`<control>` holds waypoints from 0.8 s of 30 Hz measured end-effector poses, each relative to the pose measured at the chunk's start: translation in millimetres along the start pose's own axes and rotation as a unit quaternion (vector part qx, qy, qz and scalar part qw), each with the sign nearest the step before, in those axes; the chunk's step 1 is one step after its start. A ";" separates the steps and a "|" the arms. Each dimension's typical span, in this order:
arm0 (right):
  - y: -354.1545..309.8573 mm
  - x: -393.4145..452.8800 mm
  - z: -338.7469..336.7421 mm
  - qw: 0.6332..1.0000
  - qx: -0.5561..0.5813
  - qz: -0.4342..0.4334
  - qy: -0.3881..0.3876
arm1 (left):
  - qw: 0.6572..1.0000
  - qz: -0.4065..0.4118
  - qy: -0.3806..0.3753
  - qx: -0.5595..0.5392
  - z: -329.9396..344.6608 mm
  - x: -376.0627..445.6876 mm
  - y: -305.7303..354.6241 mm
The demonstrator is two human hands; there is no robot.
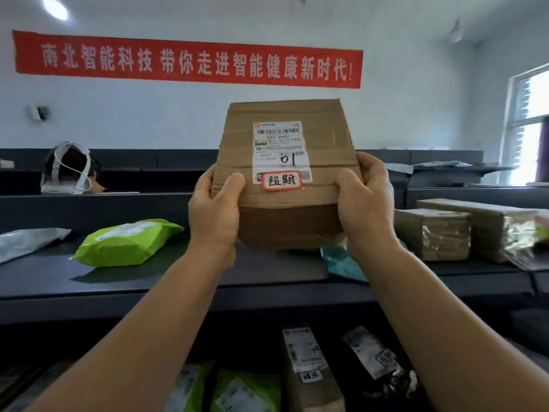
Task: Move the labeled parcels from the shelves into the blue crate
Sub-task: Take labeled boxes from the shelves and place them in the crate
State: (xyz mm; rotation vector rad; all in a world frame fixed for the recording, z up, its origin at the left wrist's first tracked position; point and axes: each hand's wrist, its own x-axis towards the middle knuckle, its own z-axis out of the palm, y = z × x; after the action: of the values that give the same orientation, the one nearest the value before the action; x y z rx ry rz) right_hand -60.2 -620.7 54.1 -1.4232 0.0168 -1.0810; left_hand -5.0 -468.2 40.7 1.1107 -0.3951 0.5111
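My left hand (214,217) and right hand (366,203) clasp the tape-wrapped brown cardboard parcel (286,176) above the dark shelf (184,281); I'd keep both grips firm, carrying it level to the unseen crate.

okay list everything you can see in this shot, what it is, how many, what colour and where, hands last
cardboard parcel: 1, brown, held up at centre, white shipping label and red-edged sticker facing the camera
green mailer bag: 1, lime green, lying on the upper shelf, left
grey mailer bag: 1, grey, upper shelf, far left
teal bag: 1, teal, upper shelf, partly hidden behind the right hand
taped boxes: 2, brown, upper shelf, right
lower-shelf parcels: several, brown, green and dark, bottom of frame; count unclear
red banner: 1, red with white characters, back wall
window: 1, bright, right wall
left hand: 1, grips the parcel's left edge
right hand: 1, grips the parcel's right edge
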 end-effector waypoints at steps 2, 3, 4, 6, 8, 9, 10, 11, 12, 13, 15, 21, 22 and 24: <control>-6.0 -1.8 -21.4 0.999 -0.020 -0.016 0.031 | 0.999 -0.003 -0.038 -0.015 15.4 -9.2 -2.5; -8.4 -3.1 -32.7 0.998 -0.030 -0.024 0.044 | 0.998 -0.004 -0.055 -0.018 23.9 -15.2 -4.0; -10.6 -4.3 -44.5 0.997 -0.039 -0.031 0.057 | 0.997 -0.007 -0.071 -0.021 32.9 -22.1 -5.4; -15.1 -6.9 -70.8 0.993 -0.061 -0.044 0.088 | 0.994 -0.014 -0.101 -0.035 52.2 -36.5 -8.9; -20.0 -10.1 -99.5 0.988 -0.091 -0.051 0.118 | 0.990 -0.027 -0.130 -0.042 74.5 -52.1 -12.0; -22.3 -11.6 -113.6 0.985 -0.102 -0.052 0.132 | 0.989 -0.035 -0.140 -0.045 86.5 -59.4 -14.1; -24.3 -13.0 -127.6 0.982 -0.110 -0.052 0.146 | 0.987 -0.042 -0.149 -0.049 99.4 -67.6 -15.5; -26.0 -14.5 -141.6 0.979 -0.118 -0.051 0.160 | 0.985 -0.048 -0.156 -0.054 112.6 -76.4 -16.4; -28.1 -16.4 -155.5 0.975 -0.124 -0.051 0.175 | 0.984 -0.050 -0.163 -0.057 125.8 -85.6 -17.0; -30.8 -18.5 -169.9 0.972 -0.130 -0.052 0.190 | 0.982 -0.052 -0.172 -0.059 139.4 -95.4 -17.5; -36.7 -22.5 -198.8 0.965 -0.138 -0.053 0.218 | 0.977 -0.062 -0.195 -0.065 164.2 -115.0 -17.7; -53.7 -28.4 -298.6 0.933 -0.188 -0.056 0.303 | 0.943 -0.131 -0.288 -0.098 242.7 -186.1 -23.5; -55.4 -28.2 -315.6 0.928 -0.194 -0.054 0.313 | 0.938 -0.139 -0.300 -0.106 256.6 -199.0 -25.2; -59.3 -28.1 -349.6 0.920 -0.207 -0.049 0.330 | 0.929 -0.152 -0.314 -0.119 284.3 -224.1 -28.8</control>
State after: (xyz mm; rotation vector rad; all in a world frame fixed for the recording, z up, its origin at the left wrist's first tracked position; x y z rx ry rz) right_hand -318.1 -860.7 4.2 -1.3651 0.7025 -1.6707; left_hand -185.6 -781.7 10.3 1.0560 -0.8038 -0.1832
